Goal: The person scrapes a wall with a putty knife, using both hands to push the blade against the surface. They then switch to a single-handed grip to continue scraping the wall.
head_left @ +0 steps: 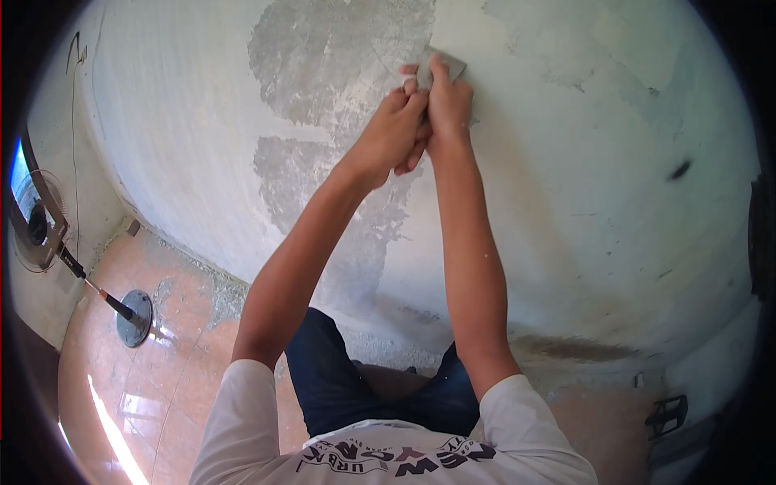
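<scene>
Both my hands are together on a flat scraper [454, 65], whose blade lies against the painted wall [566, 162]. My right hand [449, 101] is closed on it, with a finger stretched along the blade. My left hand [394, 129] is closed around the handle side, just left of and below my right hand; the handle itself is mostly hidden by the fingers. Beside the hands, to the left, the wall shows a rough grey patch [311, 61] where the paint is gone. A second bare grey patch [295, 182] lies lower down.
A standing fan [36, 222] with a round base [134, 318] stands at the left on the tiled floor [174, 380]. Paint debris [228, 297] lies along the wall's foot. A dark object [668, 415] is at the lower right.
</scene>
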